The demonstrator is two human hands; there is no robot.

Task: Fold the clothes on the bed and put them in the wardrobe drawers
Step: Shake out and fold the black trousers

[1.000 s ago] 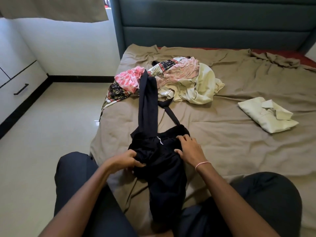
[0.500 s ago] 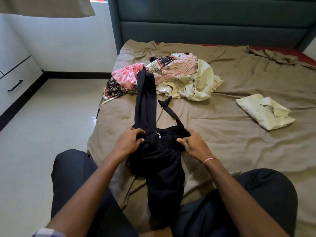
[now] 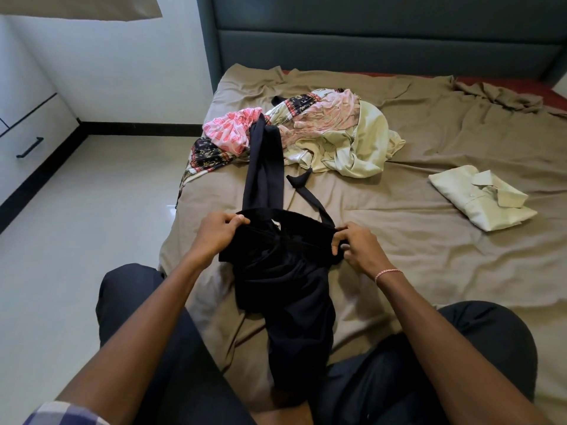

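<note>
Two hands hold one black cloth garment (image 3: 285, 271) by its upper band, low on the near part of the bed. Our left hand (image 3: 219, 231) pinches the band's left end between thumb and curled fingers, and our right hand (image 3: 357, 250) pinches the right end the same way, a pink thread on its wrist. The band is pulled out between them. One long dark length runs from it toward twelve o'clock and a narrow strap toward one o'clock. The bulk trails toward six o'clock between our knees.

At twelve o'clock, the long length's far end lies on a heap of unfolded clothes (image 3: 322, 130) in pink, cream and dark print. At two o'clock, well apart, we see a folded cream shirt (image 3: 478, 197) lying flat. All of this rests on a creased brown bed sheet (image 3: 414, 271), which bunches at the far right corner over a strip of red.

A teal padded headboard (image 3: 368, 32) closes the bed's far edge. The bed's left edge runs close by the left hand. Beyond it, at nine o'clock, lies a glossy cream tiled floor (image 3: 76, 225), bordered by black skirting (image 3: 138, 129). At ten o'clock stands a white wardrobe drawer (image 3: 46, 130) with a black bar handle, closed.
</note>
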